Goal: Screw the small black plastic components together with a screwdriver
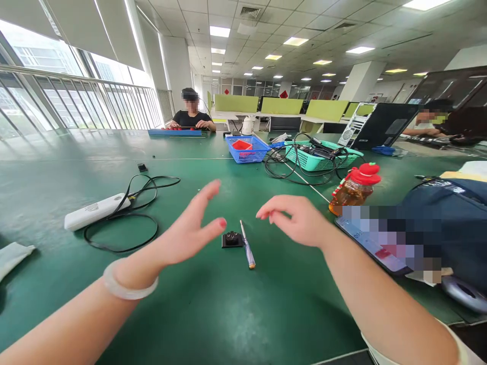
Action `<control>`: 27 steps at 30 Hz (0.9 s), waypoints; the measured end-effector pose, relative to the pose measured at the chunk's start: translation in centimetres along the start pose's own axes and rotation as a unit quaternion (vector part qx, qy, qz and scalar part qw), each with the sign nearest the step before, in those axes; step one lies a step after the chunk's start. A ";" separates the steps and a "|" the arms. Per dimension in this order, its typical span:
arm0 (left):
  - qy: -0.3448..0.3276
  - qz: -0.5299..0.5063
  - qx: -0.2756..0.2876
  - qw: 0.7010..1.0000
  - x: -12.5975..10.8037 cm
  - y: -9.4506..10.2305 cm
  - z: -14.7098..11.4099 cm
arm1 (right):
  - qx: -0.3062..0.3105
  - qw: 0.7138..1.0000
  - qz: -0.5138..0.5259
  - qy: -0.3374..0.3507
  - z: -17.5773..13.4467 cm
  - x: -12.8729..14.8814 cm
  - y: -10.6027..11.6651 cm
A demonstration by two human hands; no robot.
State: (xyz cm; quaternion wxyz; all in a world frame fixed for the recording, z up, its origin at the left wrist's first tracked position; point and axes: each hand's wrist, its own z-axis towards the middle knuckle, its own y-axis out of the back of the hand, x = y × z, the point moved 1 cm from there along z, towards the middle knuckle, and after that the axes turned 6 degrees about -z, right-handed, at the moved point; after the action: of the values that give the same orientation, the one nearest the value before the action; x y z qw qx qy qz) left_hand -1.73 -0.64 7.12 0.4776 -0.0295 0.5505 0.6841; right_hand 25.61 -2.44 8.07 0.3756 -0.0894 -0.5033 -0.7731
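My left hand point(186, 233), with a pale bangle on the wrist, hovers over the green table, fingers stretched out and nothing in its grasp. Across from it, my right hand point(294, 218) is raised with loosely bent fingers; a gap shows beside the thumb and I see nothing held. Between the hands lies a small screwdriver point(248, 252) with a clear handle, its shaft pointing away from me. Directly left of it sits a small black part point(232, 239) with a raised middle, on or joined to a flat black base. Neither hand touches these two things.
A white power strip point(97, 210) with a looped black cable lies left. Farther back stand a blue basket point(249, 158) and a green basket point(314, 163) full of cables. On the right are a red-lidded bottle point(353, 190), a phone point(371, 246) and a dark bag point(449, 223). Two people sit beyond.
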 end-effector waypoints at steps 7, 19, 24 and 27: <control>0.032 0.064 0.154 0.986 2.5 -5.7 -1.6 | 0.195 0.963 -0.024 0.186 -1.7 -1.6 -5.1; 0.032 0.041 0.138 0.989 2.8 -5.7 -0.9 | 0.265 0.921 -0.153 0.240 -2.2 -1.0 -6.4; 0.032 0.041 0.131 0.990 2.9 -5.8 -1.0 | 0.247 0.907 -0.208 0.272 -2.5 -0.8 -6.4; 0.026 0.035 0.126 0.991 3.0 -5.8 -0.9 | 0.232 0.891 -0.252 0.297 -2.5 -0.6 -6.3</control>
State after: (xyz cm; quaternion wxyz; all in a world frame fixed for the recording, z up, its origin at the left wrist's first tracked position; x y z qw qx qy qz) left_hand 0.21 0.12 0.84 0.4385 0.0330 0.6454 0.6245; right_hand 22.37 -2.94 2.06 0.3106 0.3637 -0.5388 -0.6935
